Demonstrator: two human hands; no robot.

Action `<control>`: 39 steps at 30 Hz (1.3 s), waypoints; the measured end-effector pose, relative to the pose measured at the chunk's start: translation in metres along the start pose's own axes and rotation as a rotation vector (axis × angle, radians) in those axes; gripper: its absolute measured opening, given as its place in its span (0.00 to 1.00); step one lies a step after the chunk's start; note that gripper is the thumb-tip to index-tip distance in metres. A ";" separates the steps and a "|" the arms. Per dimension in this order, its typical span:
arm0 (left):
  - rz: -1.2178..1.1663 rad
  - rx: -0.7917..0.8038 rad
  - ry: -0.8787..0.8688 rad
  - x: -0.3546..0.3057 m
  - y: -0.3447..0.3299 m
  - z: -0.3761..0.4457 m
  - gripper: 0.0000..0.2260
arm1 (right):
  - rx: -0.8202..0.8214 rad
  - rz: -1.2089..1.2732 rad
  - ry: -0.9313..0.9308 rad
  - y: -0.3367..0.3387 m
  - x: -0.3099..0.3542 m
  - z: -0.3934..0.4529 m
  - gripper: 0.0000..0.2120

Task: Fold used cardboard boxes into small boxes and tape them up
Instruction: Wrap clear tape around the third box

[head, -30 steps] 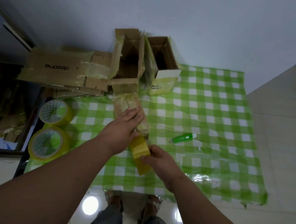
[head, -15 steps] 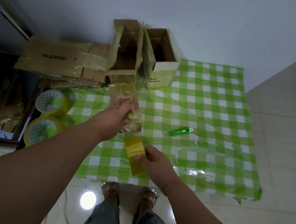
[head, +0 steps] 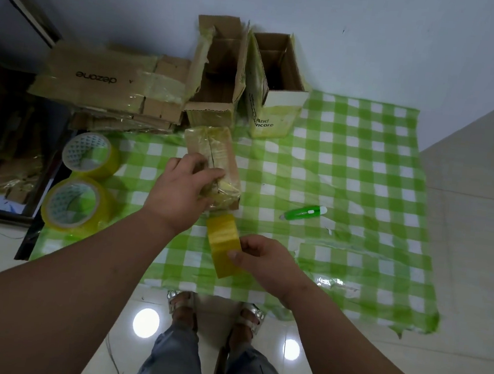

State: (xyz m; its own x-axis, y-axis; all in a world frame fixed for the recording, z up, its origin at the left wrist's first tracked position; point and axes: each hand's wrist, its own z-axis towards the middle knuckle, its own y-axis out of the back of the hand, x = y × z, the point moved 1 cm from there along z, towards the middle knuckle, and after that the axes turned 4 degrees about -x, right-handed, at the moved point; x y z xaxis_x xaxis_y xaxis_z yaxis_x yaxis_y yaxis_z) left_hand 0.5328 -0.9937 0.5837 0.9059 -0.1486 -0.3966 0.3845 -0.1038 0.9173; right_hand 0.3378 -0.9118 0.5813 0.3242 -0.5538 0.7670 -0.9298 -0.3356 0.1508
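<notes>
A: Progress?
B: Flat cardboard stack (head: 105, 82) untouched, two boxes (head: 217, 72) at the back open. Small box (head: 215, 153) on the checked cloth (head: 361, 173), mostly taped.
A: Hands?
B: Left hand (head: 182, 192) grip clenched on that box; right hand (head: 263, 257) grasping the tape roll (head: 222, 244), strip uncut, I think.

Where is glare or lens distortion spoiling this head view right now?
Head view: two round lamp reflections glare off the glossy floor by the feet, and a smaller glint sits on the crinkled plastic sheet. Wide-angle bending stretches both forearms at the lower corners. The small taped box and tape roll stay evenly lit and readable.
</notes>
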 end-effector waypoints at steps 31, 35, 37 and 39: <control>-1.189 0.005 1.083 -0.035 -0.032 -0.054 0.07 | -0.415 -0.831 0.114 0.070 -0.016 0.037 0.29; -1.219 -0.013 1.080 -0.040 -0.032 -0.055 0.07 | -0.357 -1.096 0.003 0.083 -0.019 0.044 0.31; -1.235 -0.005 1.079 -0.041 -0.032 -0.057 0.08 | -0.377 -1.217 0.015 0.086 -0.020 0.044 0.26; -1.245 -0.001 1.081 -0.043 -0.031 -0.058 0.11 | -0.392 -1.288 0.024 0.088 -0.022 0.044 0.22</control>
State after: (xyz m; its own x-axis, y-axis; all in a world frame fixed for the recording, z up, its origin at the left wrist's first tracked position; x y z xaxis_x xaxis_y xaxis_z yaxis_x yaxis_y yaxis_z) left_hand 0.4924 -0.9267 0.5740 -0.2444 0.7320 -0.6360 0.9245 0.3738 0.0750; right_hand 0.2561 -0.9625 0.5503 0.9990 0.0027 -0.0442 0.0422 -0.3625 0.9310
